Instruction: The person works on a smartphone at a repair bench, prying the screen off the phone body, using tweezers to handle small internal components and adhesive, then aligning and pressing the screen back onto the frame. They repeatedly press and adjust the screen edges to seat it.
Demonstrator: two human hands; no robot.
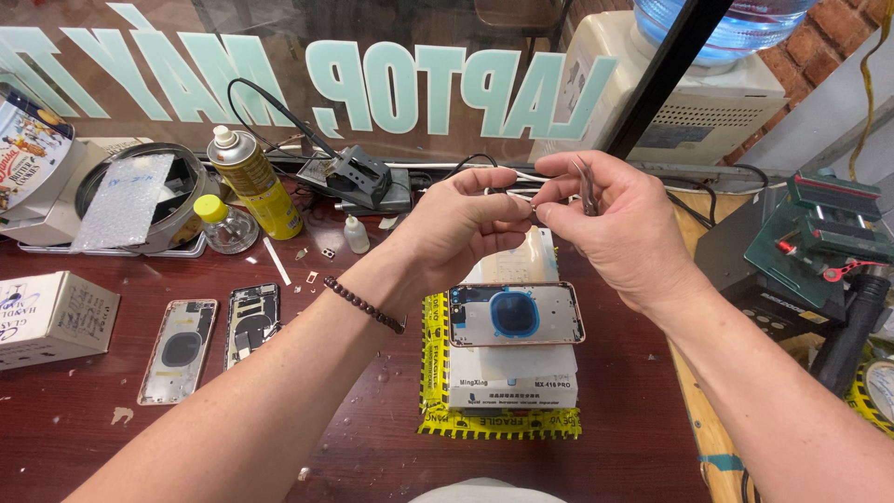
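Both my hands are raised together above an open phone housing (pixel 515 314), which lies face up on a white box (pixel 510 382) wrapped in yellow tape. My left hand (pixel 456 228), with a dark bead bracelet on its wrist, pinches a tiny part between thumb and fingertips. My right hand (pixel 610 224) grips metal tweezers (pixel 588 191), their tips meeting the left fingertips. The part itself is too small to make out.
Two more phone housings (pixel 180 349) (pixel 252 323) lie on the dark red table at left, near a white carton (pixel 51 317). A yellow spray can (pixel 251 182), small bottles (pixel 226 224), a black holder (pixel 361 177) with cables stand behind. A green machine (pixel 819 242) sits at right.
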